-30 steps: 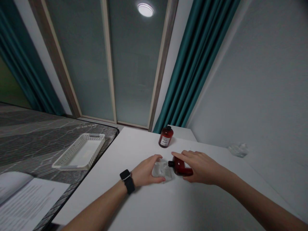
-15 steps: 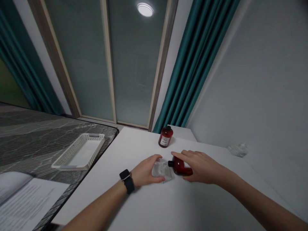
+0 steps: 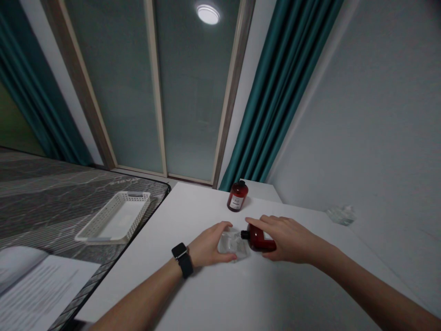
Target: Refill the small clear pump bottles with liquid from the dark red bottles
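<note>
My right hand [image 3: 287,239] is wrapped round a dark reddish-brown bottle [image 3: 257,238], which is tilted on its side with its black cap pointing left. My left hand [image 3: 212,246], a black watch on its wrist, has thumb and fingers curved round a clear plastic bag [image 3: 231,242]. The bottle's cap is at the right edge of the bag; whether it is just inside cannot be made out. Part of the bottle's white label shows beside my right fingers. A second, similar bottle [image 3: 237,196] with a black cap and white label stands upright beyond my hands.
The white table [image 3: 220,294] spans the front. On the patterned grey surface at left are a white basket [image 3: 119,241] and an open book [image 3: 51,289]. Another crumpled clear plastic bag [image 3: 341,214] lies by the wall at right. Teal curtains [image 3: 262,115] hang behind.
</note>
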`<state>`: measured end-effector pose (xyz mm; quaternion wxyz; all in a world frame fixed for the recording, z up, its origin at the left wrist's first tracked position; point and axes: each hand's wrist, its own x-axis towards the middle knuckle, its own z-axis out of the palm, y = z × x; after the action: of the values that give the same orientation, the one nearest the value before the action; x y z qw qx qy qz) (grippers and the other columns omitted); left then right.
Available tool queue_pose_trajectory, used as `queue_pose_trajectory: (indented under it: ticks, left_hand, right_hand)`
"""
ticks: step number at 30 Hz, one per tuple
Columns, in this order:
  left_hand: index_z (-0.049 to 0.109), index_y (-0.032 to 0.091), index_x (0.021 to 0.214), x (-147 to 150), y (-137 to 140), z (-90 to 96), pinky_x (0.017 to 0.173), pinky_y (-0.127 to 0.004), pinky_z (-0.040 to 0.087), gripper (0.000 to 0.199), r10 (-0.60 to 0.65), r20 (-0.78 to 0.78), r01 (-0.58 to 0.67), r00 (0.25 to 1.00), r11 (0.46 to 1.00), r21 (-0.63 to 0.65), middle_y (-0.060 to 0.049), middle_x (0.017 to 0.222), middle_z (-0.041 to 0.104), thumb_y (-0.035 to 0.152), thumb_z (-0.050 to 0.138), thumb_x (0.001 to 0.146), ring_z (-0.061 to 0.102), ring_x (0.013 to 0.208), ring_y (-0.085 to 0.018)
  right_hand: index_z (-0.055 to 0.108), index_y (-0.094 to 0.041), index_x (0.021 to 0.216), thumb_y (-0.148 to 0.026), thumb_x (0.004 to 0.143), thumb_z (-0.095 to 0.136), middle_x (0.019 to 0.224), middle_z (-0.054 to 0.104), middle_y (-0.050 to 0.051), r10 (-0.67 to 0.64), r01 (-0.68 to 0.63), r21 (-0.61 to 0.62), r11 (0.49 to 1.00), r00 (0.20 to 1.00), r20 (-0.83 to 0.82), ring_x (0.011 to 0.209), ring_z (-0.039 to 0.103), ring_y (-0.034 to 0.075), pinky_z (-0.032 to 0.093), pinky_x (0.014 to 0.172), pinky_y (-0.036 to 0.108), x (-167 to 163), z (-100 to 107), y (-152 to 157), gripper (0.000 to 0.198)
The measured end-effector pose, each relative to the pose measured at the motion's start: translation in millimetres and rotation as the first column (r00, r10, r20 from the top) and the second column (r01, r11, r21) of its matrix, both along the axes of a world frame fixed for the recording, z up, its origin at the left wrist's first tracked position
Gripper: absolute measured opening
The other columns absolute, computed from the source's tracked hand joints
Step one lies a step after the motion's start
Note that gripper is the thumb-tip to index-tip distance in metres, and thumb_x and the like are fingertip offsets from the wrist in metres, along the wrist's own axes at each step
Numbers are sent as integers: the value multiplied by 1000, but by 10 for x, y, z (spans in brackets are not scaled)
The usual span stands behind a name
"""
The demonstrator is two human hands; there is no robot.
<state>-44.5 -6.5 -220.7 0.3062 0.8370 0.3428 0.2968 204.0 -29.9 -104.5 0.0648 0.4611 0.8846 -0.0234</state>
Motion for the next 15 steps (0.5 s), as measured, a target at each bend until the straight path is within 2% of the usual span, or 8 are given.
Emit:
queue_pose_trajectory:
  ticks: [15]
  left_hand:
    - [44,20,129,-9,2,-11,97,-43,48,68,1,2,-1,1000,1000,4,-13,126,61,34,79,73,60,113,-31]
  right_hand:
    - [40,-28,145,-25,71,67,116,65,10,3,-3,-5,1000,1000,-22,95,64,29,45,79,39,-2,-6,1,79]
